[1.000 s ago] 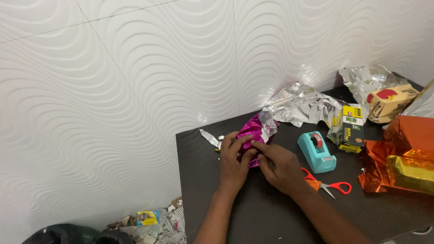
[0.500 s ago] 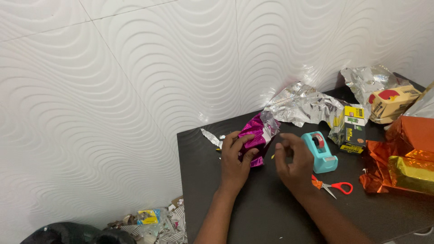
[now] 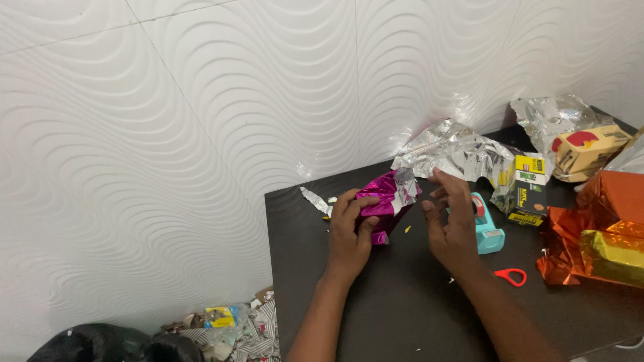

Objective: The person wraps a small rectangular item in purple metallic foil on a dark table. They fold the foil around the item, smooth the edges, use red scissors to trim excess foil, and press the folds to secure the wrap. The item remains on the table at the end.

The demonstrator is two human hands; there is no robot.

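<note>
Just left of the teal plastic tape dispenser (image 3: 488, 224) I see the small magenta foil-wrapped parcel (image 3: 384, 206) clasped in the left hand (image 3: 349, 231), long axis tilting up-right toward the loosely open, empty right hand (image 3: 453, 221), which covers the dispenser's near side.

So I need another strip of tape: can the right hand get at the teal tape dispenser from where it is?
Probably yes. The right hand hangs open right beside the teal tape dispenser, partly covering it, and nothing lies between them. The left hand holds the magenta foil parcel.
</note>
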